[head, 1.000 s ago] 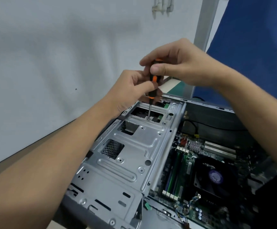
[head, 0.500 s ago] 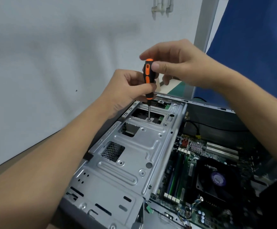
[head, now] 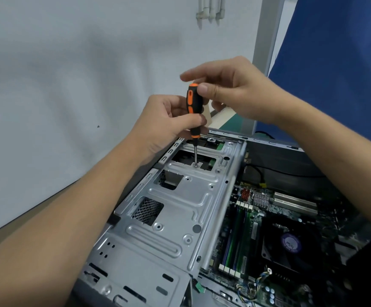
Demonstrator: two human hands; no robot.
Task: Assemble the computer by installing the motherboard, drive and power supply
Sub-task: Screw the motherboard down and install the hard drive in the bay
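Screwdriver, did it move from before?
Yes. The screwdriver keeps its tip on the same screw in the drive cage, but its handle swung left toward the white wall, now almost upright.

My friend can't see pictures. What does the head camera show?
A left hand grips an orange-and-black screwdriver and a right hand pinches its top, with the tip on a screw in a gray metal cage of an open computer. A circuit board with a fan sits beside the cage.

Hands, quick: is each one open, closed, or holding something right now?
Left hand: closed, gripping the screwdriver handle low down.
Right hand: closed, pinching the top of the same handle with thumb and fingers.
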